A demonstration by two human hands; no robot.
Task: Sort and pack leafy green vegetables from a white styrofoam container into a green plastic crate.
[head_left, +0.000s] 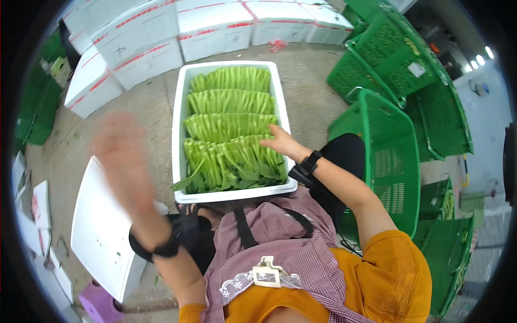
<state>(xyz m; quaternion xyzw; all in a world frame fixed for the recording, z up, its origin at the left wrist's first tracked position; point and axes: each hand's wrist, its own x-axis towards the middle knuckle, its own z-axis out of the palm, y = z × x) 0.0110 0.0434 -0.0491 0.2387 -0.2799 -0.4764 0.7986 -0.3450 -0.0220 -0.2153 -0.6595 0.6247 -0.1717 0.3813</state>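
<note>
A white foam box (pixel 179 161) stands before my knees, packed with leafy green vegetable stems (pixel 229 127) in several rows. The stems stand close together, and dark leaves show along the near row. My right hand (pixel 284 142) is at the box's right side, its fingers stretched out over the right end of the rows and touching or just above the stems. Nothing shows in its grip. My left hand (pixel 124 161) is raised to the left of the box, apart from it. Motion smears its fingers, and no held thing can be made out.
A green plastic crate (pixel 393 167) stands by my right leg, with more green crates (pixel 385 59) stacked behind it. White foam boxes (pixel 215 32) line the far side. A white foam lid or box (pixel 99 220) lies at my left, near a purple stool (pixel 102 304).
</note>
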